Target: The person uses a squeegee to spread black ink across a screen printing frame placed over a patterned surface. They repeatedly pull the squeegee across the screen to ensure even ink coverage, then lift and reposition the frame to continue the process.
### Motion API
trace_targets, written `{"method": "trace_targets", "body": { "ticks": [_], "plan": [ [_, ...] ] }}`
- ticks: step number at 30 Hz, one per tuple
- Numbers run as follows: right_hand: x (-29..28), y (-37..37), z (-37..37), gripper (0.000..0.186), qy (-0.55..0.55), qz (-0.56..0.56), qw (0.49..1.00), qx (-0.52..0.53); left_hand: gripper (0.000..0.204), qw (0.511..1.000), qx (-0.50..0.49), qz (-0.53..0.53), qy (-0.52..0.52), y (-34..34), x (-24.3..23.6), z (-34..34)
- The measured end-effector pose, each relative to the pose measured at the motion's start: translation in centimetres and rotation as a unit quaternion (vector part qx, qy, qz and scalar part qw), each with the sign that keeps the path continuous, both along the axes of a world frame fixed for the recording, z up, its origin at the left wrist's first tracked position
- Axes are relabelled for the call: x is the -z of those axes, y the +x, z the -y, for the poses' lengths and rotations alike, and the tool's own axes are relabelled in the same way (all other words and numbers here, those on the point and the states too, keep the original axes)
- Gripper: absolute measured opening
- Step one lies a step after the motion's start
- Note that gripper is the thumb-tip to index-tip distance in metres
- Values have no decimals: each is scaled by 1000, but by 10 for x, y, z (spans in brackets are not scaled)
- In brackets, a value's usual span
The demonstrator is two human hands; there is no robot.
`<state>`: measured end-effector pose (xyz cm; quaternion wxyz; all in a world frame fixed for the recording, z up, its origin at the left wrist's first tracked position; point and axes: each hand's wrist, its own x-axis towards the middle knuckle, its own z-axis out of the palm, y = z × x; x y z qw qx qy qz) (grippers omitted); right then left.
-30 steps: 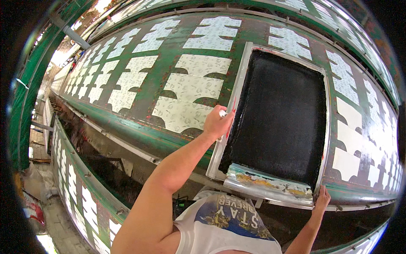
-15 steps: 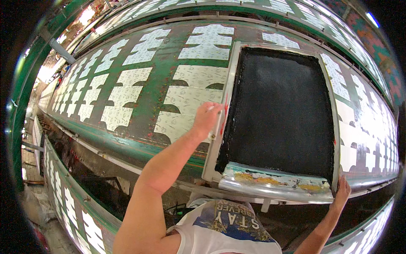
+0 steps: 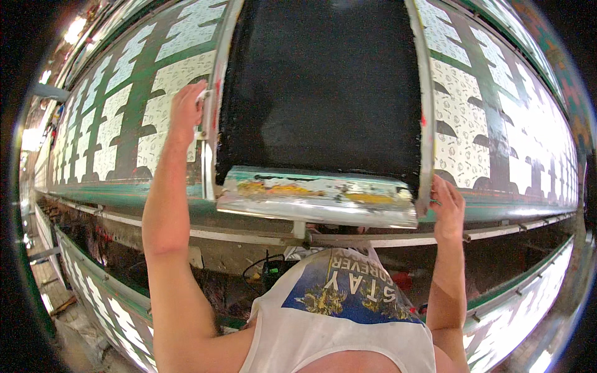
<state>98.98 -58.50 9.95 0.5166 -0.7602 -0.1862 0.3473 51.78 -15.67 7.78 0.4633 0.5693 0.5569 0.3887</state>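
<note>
A large screen printing frame (image 3: 426,133) lies across the long table in front of me, its mesh coated black. Its near end carries a silver bar (image 3: 317,213) and a pale strip (image 3: 326,189) smeared with yellow, white and teal paint. My left hand (image 3: 188,112) is closed on a small handle at the left rail. At the near right corner, the curled fingers of my right hand (image 3: 446,205) grip the frame's edge; their tips are partly hidden. Pale printed fabric pieces (image 3: 461,124) lie flat on the table on both sides of the frame.
A metal rail (image 3: 261,236) runs along the table's near edge, below the frame. Behind me stands another long table (image 3: 106,304) with white cut pieces. Dark clutter and cables (image 3: 264,264) lie low between the tables.
The frame, tilted in view before, now sits squarer, farther left and higher in the picture. Both hands have moved with it, keeping their places on its sides. The whole view has shifted too.
</note>
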Motion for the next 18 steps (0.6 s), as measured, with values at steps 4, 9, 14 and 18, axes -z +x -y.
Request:
{"method": "trace_targets", "body": {
  "ticks": [4, 9, 14, 18],
  "plan": [
    [23, -35, -6, 52, 5, -34, 999, -35, 29, 999, -28, 22, -34, -31, -5, 14],
    [45, -49, 7, 47, 7, -43, 999, -21, 30, 997, -38, 29, -63, -47, 18, 30],
    [53, -49, 22, 52, -13, -57, 998, -31, 30, 997, -24, 57, -53, -47, 31, 44],
    [54, -49, 31, 54, -32, -56, 998, -16, 31, 997, -22, 58, -54, -41, 30, 50]
  ]
}}
